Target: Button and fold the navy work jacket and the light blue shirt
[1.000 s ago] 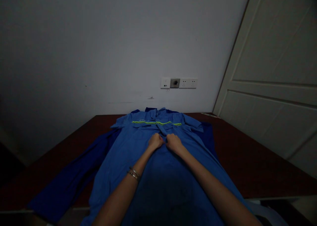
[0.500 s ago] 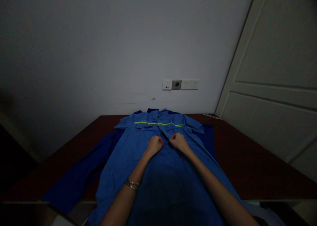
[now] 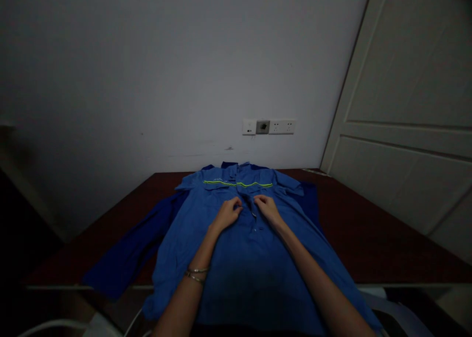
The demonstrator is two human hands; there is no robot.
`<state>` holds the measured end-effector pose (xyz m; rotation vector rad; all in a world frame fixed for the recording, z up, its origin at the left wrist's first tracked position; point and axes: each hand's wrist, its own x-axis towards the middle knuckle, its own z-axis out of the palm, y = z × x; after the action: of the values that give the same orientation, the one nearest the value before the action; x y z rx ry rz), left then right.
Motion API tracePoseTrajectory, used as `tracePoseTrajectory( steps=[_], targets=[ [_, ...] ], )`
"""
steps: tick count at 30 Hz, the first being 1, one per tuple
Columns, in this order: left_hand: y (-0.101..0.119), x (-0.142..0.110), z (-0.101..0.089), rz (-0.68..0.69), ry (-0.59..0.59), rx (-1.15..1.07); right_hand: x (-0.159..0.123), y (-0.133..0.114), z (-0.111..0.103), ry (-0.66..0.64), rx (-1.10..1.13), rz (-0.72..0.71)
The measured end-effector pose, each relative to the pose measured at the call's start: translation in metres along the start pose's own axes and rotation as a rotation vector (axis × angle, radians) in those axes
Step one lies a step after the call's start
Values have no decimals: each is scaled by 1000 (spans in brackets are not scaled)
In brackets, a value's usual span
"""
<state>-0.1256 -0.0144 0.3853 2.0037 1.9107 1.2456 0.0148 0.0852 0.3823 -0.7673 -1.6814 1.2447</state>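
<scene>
A light blue work shirt (image 3: 236,263) lies spread front up, collar toward the wall, with a yellow-green stripe across the chest. Its front gapes between my hands, and a small pale button or snap shows just below the gap. My left hand (image 3: 229,213) is closed, fingertips pinching the fabric left of the opening. On the other side my right hand (image 3: 266,208) pinches the opposite front edge. The fingertips' exact hold is small and dim. Dark blue sleeves (image 3: 138,246) of a garment stick out from under the shirt on both sides.
A dark red-brown table (image 3: 368,238) carries the clothes, its far edge against a wall with sockets (image 3: 282,126). A white panelled door (image 3: 405,130) stands at the right. Below the near edge are a pale cable (image 3: 55,323) and other dim items. The shirt's hem hangs over this edge.
Both hands have shifted slightly up the shirt toward the collar. The button or snap below the gap shows more plainly now. The view has tilted a little.
</scene>
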Motion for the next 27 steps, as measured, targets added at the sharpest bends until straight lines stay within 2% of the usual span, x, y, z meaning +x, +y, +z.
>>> tracePoseTrajectory(
  steps=[5,16,22,27],
  targets=[
    [-9,1,8,1,42,-89,-4,10,3,43,37,-15],
    [-13,2,18,55,6,-71,-8,18,12,61,-214,-278],
    [-16,2,17,64,-33,-115,-10,13,6,156,-324,-396],
    [-19,5,19,66,-36,-164,-15,9,6,22,-422,-521]
  ],
)
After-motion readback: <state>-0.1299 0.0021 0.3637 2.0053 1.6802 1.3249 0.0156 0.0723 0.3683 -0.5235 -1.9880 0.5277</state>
